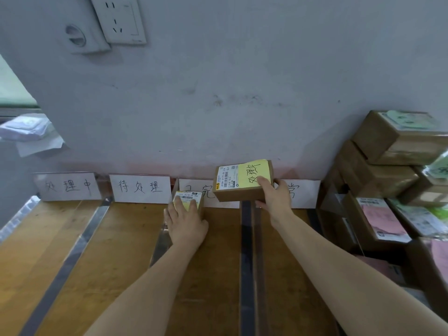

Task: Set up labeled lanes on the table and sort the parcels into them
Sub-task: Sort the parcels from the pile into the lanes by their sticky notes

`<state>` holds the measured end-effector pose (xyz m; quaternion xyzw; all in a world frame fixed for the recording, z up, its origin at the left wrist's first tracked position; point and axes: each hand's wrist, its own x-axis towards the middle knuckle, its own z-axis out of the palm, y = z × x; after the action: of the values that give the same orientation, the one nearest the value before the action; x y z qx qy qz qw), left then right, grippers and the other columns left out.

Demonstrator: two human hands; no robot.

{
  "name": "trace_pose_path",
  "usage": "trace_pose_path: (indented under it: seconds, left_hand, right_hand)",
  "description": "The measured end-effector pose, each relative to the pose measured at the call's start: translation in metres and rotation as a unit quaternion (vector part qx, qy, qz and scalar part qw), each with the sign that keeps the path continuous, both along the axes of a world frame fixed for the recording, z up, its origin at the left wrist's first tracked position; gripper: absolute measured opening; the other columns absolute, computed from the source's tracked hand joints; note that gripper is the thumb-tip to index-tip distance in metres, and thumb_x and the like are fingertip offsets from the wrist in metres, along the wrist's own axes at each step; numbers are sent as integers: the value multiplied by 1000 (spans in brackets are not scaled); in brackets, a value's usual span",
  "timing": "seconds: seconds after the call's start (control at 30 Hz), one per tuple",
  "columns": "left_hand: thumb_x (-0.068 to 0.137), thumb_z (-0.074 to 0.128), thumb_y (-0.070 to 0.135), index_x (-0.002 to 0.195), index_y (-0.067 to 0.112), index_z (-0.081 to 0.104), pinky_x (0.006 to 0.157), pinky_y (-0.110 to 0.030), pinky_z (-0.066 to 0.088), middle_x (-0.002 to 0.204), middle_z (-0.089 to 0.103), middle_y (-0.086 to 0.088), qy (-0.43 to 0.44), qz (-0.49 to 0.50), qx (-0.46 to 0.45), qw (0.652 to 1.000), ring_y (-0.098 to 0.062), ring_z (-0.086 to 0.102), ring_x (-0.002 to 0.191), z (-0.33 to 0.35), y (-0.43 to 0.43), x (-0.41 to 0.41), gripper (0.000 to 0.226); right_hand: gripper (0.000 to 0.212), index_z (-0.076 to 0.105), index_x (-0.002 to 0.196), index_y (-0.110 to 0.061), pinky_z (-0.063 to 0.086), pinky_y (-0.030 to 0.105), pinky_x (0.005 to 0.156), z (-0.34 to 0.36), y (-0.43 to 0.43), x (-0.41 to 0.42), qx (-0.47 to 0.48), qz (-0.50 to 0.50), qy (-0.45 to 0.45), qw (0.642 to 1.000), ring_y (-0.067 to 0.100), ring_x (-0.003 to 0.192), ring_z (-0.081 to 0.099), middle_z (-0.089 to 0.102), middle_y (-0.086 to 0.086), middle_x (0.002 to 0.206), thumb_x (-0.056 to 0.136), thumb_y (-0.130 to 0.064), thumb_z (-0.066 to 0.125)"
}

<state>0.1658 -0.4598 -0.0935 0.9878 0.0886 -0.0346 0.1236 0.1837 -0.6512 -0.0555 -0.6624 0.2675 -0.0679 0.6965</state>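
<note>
My right hand [275, 194] grips a brown parcel [238, 192] with a white shipping label and a yellow handwritten note, holding it above the third lane near the wall. My left hand [185, 220] lies flat on a smaller brown parcel [189, 196] with a yellow note, which sits at the far end of the third lane. Four white handwritten lane signs stand against the wall: the first [68, 186], the second [140, 187], the third [206, 194] partly hidden by the parcels, and the fourth [303, 192]. Clear strips [75, 248] and a dark strip [247, 263] divide the wooden table [126, 251] into lanes.
A pile of brown parcels [392, 146] with green and pink notes is stacked at the right, against the wall. White plastic bags [26, 129] lie at the far left. A wall socket [118, 18] is high on the grey wall.
</note>
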Motion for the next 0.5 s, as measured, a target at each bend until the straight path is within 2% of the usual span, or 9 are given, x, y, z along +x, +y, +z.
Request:
trace_pose_path:
  seconds: [0.07, 0.17, 0.23, 0.3, 0.37, 0.43, 0.5]
  left_hand:
    - [93, 49, 36, 146, 26, 29, 117, -46, -1, 158, 7, -13, -19, -8, -25, 999, -35, 0, 145, 9, 0, 0, 59]
    - [95, 47, 38, 144, 25, 36, 116, -45, 16, 154, 24, -9, -51, -24, -78, 995, -31, 15, 143, 26, 2, -1, 51]
    - [97, 46, 37, 142, 22, 40, 111, -45, 27, 149, 35, -8, -60, -19, -150, 987, -29, 25, 139, 35, 3, -1, 48]
    - [98, 45, 37, 141, 22, 41, 107, -45, 34, 145, 40, -8, -54, 5, -256, 965, -29, 33, 135, 46, 3, -3, 47]
    - [99, 44, 38, 142, 23, 39, 104, -43, 37, 142, 46, -7, -46, 20, -390, 920, -28, 41, 131, 59, 3, -10, 46]
    - [98, 45, 40, 145, 26, 32, 107, -45, 34, 144, 43, -4, -21, 56, -529, 846, -29, 41, 131, 73, 5, -20, 51]
    - [94, 49, 46, 147, 33, 22, 106, -47, 38, 146, 41, -4, -10, 120, -624, 772, -32, 47, 126, 83, 15, -27, 61]
  right_hand:
    - [55, 40, 138, -14, 57, 26, 66, 4, 2, -1, 6, 4, -8, 1000, 14, 95, 57, 56, 4, 117, 91, -26, 66]
    - [54, 41, 137, -13, 59, 30, 71, 13, 6, -3, 20, 15, -14, 1000, 14, 91, 57, 57, 6, 120, 91, -26, 66]
    - [45, 44, 129, -15, 59, 32, 75, 20, 13, -5, 41, 25, -19, 999, 12, 87, 58, 58, 7, 121, 91, -26, 66]
    - [36, 45, 120, -18, 59, 33, 77, 26, 23, -8, 74, 32, -24, 996, 16, 96, 60, 59, 6, 121, 91, -26, 65]
    - [38, 45, 123, -16, 59, 30, 74, 32, 35, -10, 107, 46, -27, 993, 22, 107, 60, 59, 7, 122, 91, -27, 65]
    - [45, 44, 130, -14, 59, 30, 73, 38, 49, -15, 138, 76, -28, 987, 26, 110, 60, 59, 7, 120, 91, -26, 65]
    - [47, 43, 132, -16, 59, 30, 69, 43, 64, -21, 153, 124, -23, 980, 26, 107, 62, 60, 7, 120, 91, -25, 65]
